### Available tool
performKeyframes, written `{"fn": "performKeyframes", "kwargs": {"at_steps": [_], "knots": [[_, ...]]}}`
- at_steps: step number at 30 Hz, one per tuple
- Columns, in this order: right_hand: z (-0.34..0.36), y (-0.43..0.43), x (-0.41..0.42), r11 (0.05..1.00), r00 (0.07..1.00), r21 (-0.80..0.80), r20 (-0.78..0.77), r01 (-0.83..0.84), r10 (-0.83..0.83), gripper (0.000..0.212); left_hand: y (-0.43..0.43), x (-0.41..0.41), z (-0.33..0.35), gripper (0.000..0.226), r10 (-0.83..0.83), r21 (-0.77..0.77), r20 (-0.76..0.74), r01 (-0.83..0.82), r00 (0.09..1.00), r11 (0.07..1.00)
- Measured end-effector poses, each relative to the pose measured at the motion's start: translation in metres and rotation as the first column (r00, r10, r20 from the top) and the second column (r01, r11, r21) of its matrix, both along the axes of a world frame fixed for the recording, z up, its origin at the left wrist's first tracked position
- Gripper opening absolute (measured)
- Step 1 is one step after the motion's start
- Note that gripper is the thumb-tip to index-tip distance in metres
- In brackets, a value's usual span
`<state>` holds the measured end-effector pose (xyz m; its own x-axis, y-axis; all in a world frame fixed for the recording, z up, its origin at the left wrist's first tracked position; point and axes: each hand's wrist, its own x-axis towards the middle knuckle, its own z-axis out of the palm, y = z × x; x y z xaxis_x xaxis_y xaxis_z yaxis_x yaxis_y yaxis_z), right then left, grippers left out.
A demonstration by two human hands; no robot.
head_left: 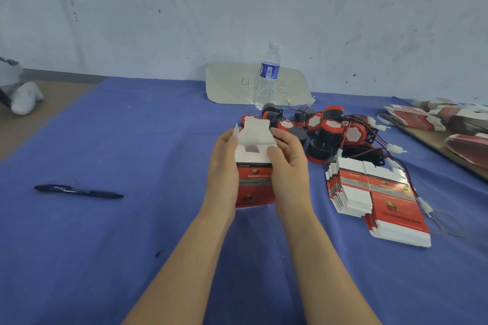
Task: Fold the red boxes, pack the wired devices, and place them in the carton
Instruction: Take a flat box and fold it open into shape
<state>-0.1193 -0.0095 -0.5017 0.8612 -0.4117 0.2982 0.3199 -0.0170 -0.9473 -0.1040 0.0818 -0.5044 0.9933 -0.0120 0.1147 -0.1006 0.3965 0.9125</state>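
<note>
While both grips clasp the red box (254,185) by its sides, the left grip (224,163) closes round the left wall and the right grip (287,158) curls round the right wall, its thumb lying on the white end flaps (253,140). The box is held just above the middle of the bench. It is opened into a tube, and the flaps at its far end are not yet tucked.

To do this step well, I judge that the small side flaps should be folded inward first. The long flap can then be bent along its crease and its tongue slid in squarely. The walls want only a light squeeze, so that the thin card does not buckle.

Just beyond the right grip, toward the far edge, lies the heap of wired devices (330,134), black and red with thin leads trailing. Nearer the right edge a stack of flat boxes (369,192) lies fanned. Further flat boxes (422,119) are piled on a brown board (433,140) at the far right corner.

A pen (79,191) lies well apart toward the left edge. A water bottle (266,76) stands at the far edge before a pale sheet (229,82) by the wall (158,8). A blue cloth (132,232) covers the bench, and the wall is pale and scuffed. No carton is in view.
</note>
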Motion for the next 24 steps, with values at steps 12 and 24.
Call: {"fn": "performKeyframes", "kwargs": {"at_steps": [12,24], "knots": [[0.0004,-0.0056,-0.0011,0.998,0.998,0.024,-0.013,-0.058,0.059,0.052,0.0009,0.0003,0.0004,0.014,-0.012,0.047,-0.026,0.014,1.000,0.999],[-0.0008,-0.0078,0.0004,0.998,0.999,-0.022,-0.005,-0.054,0.054,0.052,-0.0004,-0.0024,0.0009,0.017,-0.046,0.061,-0.025,0.048,0.999,0.997]]}}
